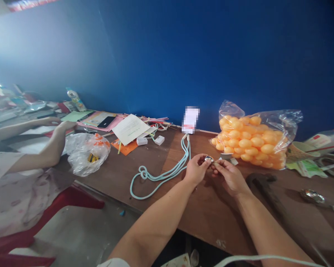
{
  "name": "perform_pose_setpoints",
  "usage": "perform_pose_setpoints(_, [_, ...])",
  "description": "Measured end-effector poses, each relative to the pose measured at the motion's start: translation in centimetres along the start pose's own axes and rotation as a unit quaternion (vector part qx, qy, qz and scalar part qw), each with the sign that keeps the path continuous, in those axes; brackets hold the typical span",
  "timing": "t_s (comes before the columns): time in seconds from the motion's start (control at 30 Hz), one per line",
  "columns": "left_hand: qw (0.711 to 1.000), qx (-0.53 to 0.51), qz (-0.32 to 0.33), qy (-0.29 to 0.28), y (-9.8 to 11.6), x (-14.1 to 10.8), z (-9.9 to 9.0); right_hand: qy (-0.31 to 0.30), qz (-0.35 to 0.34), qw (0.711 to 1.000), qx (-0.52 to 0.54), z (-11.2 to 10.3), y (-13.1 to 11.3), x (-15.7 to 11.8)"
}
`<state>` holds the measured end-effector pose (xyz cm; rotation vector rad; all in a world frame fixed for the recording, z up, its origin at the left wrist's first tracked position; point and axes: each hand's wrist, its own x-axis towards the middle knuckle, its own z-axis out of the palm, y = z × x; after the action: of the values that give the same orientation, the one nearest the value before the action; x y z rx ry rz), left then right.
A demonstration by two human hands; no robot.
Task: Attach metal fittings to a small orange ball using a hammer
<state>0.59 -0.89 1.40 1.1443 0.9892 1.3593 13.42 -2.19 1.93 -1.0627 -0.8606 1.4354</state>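
Observation:
Near the middle of the brown table [156, 157], my left hand [197, 168] has its fingers closed round a small shiny silver object [208, 159]. My right hand [230, 174] touches it from the right, thumb and fingers pinched at its edge; whatever lies between those fingertips is too small to make out. Just behind my hands is a clear plastic bag full of orange egg-shaped balls [247, 142]. A light blue cord [156, 178] lies looped to the left of my hands. Further right on the table rests another shiny silver object [313, 196].
A phone-like item [190, 120] leans on the blue wall. At left, a person's arms [44, 148] rest near a crumpled plastic bag [86, 154]. Papers [131, 129], small white boxes [159, 140] and a dark curved object [267, 189] lie on the table.

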Motion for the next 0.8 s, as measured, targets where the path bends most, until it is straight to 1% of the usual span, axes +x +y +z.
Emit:
perform_pose_setpoints(0.17, [1.0, 0.001, 0.003, -0.001, -0.07, -0.04, 0.02, -0.012, -0.004, 1.0, -0.005, -0.28, 0.33, 0.23])
perform_pose_setpoints(0.4, [1.0, 0.017, 0.0, 0.003, -0.17, -0.07, 0.0, -0.007, 0.01, 1.0, -0.005, -0.14, 0.05, 0.08])
perform_pose_setpoints(0.8, [1.0, 0.009, -0.002, 0.006, -0.61, 0.05, 0.02, -0.007, 0.005, 1.0, -0.023, -0.3, 0.36, 0.24])
